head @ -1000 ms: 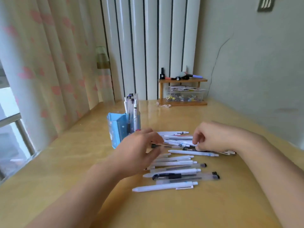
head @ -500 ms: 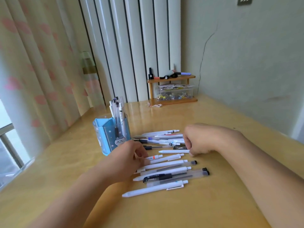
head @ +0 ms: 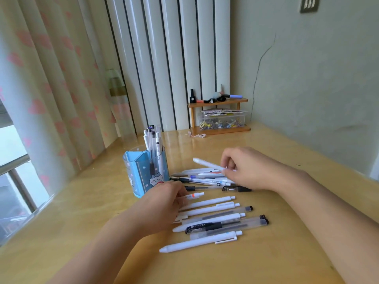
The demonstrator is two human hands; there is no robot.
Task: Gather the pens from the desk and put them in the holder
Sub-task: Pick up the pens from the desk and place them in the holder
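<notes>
Wooden bench [head: 266, 263] still covered in pens. Right hand [head: 246, 171] pinches a white pen [head: 207, 164] lifted off the pile; left hand [head: 162, 203] closes on another. Next: over to the blue holder [head: 143, 173], tip-down I'd guess.

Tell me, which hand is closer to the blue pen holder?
Left. The left hand lies just in front of the blue pen holder, fingers on an orange-tipped pen. The right hand is farther right, lifting a white pen.
</notes>
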